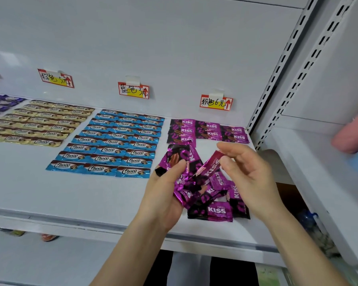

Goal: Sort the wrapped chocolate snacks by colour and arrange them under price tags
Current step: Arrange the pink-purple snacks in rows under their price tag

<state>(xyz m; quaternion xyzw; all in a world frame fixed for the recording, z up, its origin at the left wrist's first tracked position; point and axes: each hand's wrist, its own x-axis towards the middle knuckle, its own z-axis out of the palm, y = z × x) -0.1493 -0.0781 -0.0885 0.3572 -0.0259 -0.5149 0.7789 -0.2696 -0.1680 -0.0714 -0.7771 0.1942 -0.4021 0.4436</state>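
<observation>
Smooth matt white painted metal shelf point(50, 193), slotted metal uprights point(277, 83), glossy crinkled purple foil wrappers point(207, 131), shiny blue foil wrappers point(112, 149), gold metallic foil wrappers point(39, 122), paper price tags point(216, 102) under clear glossy tape.

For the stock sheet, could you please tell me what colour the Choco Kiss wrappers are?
Magenta-purple with black patches and white lettering, on the Choco Kiss wrappers; clearest in the head view.

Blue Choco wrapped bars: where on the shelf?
Head view, mid-shelf: the blue Choco wrapped bars lie under the middle price tag, between gold Choco bars and magenta Kiss packets.
</observation>
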